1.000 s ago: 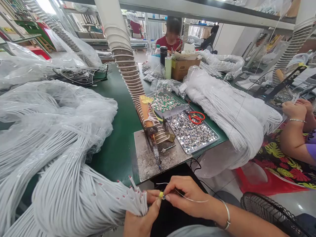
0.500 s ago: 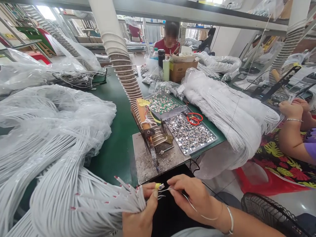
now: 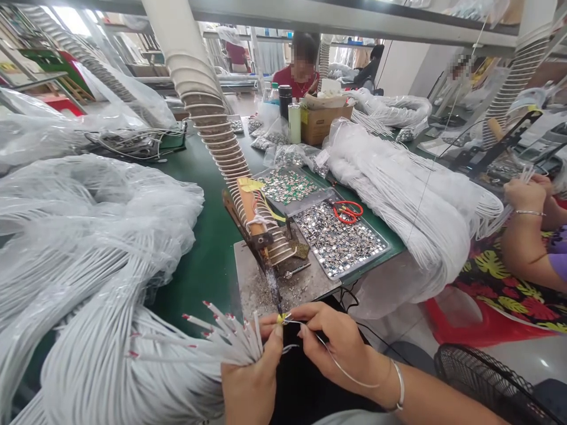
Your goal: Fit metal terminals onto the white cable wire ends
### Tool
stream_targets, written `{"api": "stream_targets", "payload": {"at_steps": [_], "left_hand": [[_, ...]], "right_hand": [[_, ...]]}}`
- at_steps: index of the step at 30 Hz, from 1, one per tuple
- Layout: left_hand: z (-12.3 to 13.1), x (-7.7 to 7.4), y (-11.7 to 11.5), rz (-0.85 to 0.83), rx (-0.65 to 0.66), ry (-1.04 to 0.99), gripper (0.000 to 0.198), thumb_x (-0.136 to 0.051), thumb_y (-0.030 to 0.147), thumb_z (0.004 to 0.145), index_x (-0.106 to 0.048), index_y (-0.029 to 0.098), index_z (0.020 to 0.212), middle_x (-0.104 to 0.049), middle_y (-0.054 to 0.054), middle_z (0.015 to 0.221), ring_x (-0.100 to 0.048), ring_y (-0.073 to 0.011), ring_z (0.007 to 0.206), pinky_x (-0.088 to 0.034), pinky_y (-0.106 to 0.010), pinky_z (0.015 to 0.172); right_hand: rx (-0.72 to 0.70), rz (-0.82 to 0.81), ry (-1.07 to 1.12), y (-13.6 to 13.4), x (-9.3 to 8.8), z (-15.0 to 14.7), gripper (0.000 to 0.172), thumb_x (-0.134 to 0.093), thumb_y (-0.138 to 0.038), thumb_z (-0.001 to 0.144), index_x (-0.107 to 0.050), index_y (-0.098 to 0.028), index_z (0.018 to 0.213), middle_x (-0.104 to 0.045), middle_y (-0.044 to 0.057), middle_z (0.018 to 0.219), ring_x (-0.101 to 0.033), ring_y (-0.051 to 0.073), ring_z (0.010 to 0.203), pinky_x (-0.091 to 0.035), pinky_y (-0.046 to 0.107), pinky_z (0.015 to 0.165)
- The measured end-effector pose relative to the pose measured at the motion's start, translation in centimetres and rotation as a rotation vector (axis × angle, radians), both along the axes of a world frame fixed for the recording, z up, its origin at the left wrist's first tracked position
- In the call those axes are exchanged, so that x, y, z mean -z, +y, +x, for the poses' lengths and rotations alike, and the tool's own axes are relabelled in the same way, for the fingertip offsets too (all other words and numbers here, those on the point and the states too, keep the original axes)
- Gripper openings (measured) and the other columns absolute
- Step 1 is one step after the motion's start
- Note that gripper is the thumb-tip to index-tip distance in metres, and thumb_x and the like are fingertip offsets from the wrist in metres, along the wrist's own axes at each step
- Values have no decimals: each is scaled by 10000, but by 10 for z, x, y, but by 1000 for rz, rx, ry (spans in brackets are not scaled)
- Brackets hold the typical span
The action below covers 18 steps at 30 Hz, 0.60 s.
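Note:
My left hand (image 3: 254, 372) is closed round a thick bundle of white cables (image 3: 133, 354) with red-tipped ends and pinches a small yellow-and-metal connector (image 3: 282, 319) at its fingertips. My right hand (image 3: 336, 345) pinches a thin silvery wire (image 3: 341, 369) and holds its end at that connector. Both hands are at the table's front edge, right under the tip of the fixed soldering iron (image 3: 272, 283) on the grey metal plate (image 3: 252, 289).
A ribbed exhaust hose (image 3: 212, 136) comes down to the iron. A tray of small metal parts (image 3: 339, 242) with red scissors (image 3: 348, 211) lies right of it. Bagged white cables (image 3: 411, 195) pile up left and right. A neighbour's arm (image 3: 522, 236) is at the right; a fan (image 3: 491, 383) stands below.
Both hands rose and moved forward, bringing the connector and wire from below the table edge up to the soldering iron's tip.

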<state>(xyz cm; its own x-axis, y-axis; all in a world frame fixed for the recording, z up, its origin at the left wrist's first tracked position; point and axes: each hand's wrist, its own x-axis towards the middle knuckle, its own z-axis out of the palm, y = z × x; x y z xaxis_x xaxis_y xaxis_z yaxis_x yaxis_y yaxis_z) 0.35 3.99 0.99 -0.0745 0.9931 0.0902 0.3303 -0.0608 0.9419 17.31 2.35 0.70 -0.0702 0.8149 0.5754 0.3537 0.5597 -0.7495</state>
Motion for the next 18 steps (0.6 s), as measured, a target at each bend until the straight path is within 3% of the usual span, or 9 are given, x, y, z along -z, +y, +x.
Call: {"api": "stream_targets", "payload": {"at_steps": [7, 11, 18], "left_hand": [[-2, 7, 2, 16, -23, 46, 120, -775, 314, 607, -811, 267, 712, -796, -112, 837, -710, -387, 898, -487, -533, 941], [-7, 11, 1, 55, 16, 130, 194, -706, 266, 625, -835, 266, 770, -806, -121, 880, -709, -402, 916, -468, -552, 927], [-12, 18, -1, 214, 76, 284, 297, -629, 164, 697, -840, 294, 861, -809, -99, 947, -730, -382, 932, -428, -574, 1004]], "right_hand": [[18, 8, 24, 4, 0, -3, 138, -534, -81, 901, -518, -214, 867, -746, 121, 982, -740, 174, 943, -607, 258, 786], [8, 5, 33, 3, 0, -4, 136, -539, -84, 903, -518, -214, 867, -740, 115, 971, -738, 175, 958, -607, 259, 795], [7, 16, 21, 3, -5, -3, 129, -537, -85, 902, -521, -211, 880, -747, 132, 990, -743, 175, 931, -607, 254, 781]]}}
